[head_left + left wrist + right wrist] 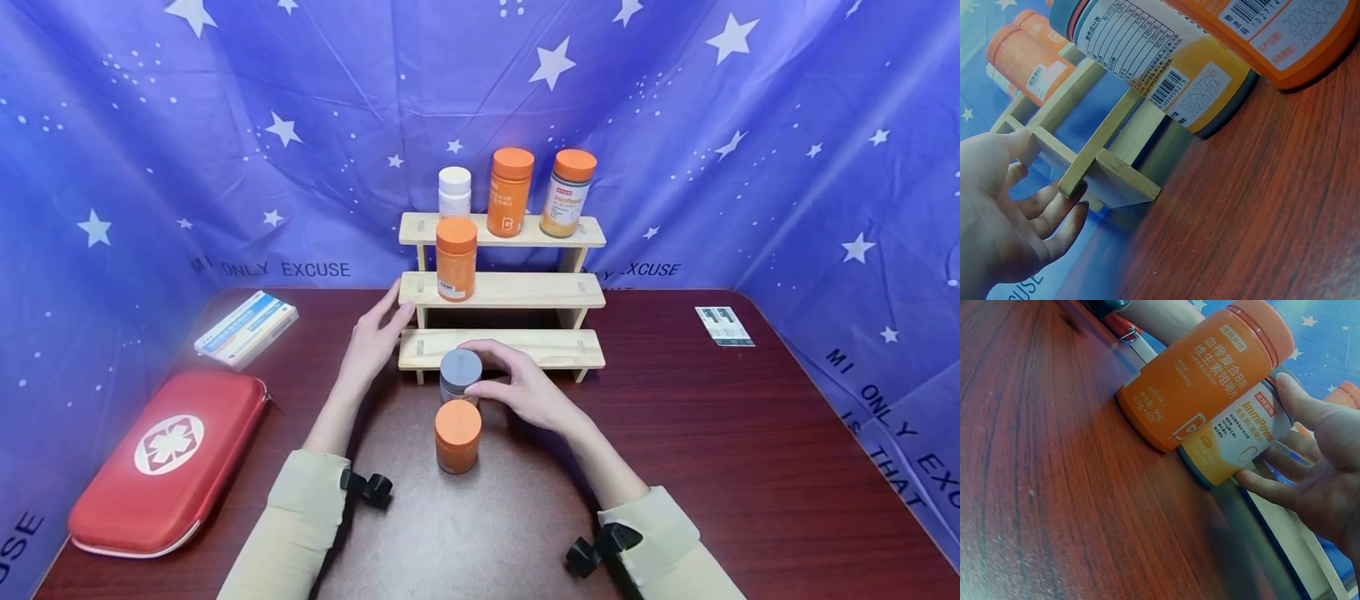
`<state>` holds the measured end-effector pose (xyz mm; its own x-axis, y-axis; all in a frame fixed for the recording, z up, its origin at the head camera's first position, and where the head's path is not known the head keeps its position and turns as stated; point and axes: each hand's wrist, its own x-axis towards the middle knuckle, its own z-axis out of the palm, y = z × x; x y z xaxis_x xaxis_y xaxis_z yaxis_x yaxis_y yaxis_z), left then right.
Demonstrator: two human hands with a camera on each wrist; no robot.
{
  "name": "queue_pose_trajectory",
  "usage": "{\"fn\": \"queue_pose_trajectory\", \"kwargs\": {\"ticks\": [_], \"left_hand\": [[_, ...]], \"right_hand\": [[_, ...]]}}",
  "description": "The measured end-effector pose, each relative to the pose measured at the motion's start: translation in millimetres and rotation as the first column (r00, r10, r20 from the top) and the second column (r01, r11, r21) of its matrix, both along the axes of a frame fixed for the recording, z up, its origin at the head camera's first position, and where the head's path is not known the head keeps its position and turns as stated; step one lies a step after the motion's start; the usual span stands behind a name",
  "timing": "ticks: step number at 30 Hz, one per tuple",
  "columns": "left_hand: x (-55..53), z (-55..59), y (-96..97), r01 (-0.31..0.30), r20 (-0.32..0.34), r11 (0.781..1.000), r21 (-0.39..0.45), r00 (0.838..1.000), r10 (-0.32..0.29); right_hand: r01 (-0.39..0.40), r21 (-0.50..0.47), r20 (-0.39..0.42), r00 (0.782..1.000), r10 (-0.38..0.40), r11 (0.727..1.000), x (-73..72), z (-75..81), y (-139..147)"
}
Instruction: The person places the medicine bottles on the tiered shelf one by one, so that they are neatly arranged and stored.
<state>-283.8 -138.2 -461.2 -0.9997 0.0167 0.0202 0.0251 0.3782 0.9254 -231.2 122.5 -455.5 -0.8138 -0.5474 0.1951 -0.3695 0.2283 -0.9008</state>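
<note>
My right hand holds a grey-lidded supplement bottle with a white and yellow label, thumb on its near side and index finger behind the lid. The right wrist view shows a lower finger against the side of this bottle. Just nearer to me stands an orange bottle, upright on the table. My left hand grips the left end of a three-tier wooden stand, thumb at the middle tier. In the left wrist view, its other fingers curve beside the stand's end.
An orange bottle stands on the middle tier. The top tier holds a white bottle, another orange bottle and an orange-lidded bottle. At left lie a medicine box and a red case; a card lies at right.
</note>
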Motion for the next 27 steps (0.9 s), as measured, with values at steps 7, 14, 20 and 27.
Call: {"fn": "queue_pose_trajectory", "kwargs": {"ticks": [7, 14, 20, 27], "left_hand": [[-0.3, -0.6, 0.3, -0.002, 0.002, 1.0, 0.011, 1.0, 0.002], [-0.5, -1.0, 0.4, 0.007, 0.002, 0.999, 0.034, 1.0, -0.007], [-0.8, -1.0, 0.3, 0.007, 0.001, 0.999, 0.035, 1.0, -0.008], [-1.0, -1.7, 0.1, -0.002, -0.006, 1.0, 0.015, 1.0, 0.002]], "right_hand": [[-0.007, 0.005, -0.011, 1.0, 0.007, 1.0, -1.0, 4.8, 4.1], [-0.006, -0.006, 0.005, 1.0, 0.006, 1.0, -0.9, 16.7, 11.9], [-0.004, -0.047, 0.023, 1.0, 0.005, 0.999, 0.7, 30.6, 20.1], [0.039, -0.031, -0.029, 0.999, -0.04, 0.999, 2.2, 43.7, 31.3]]}}
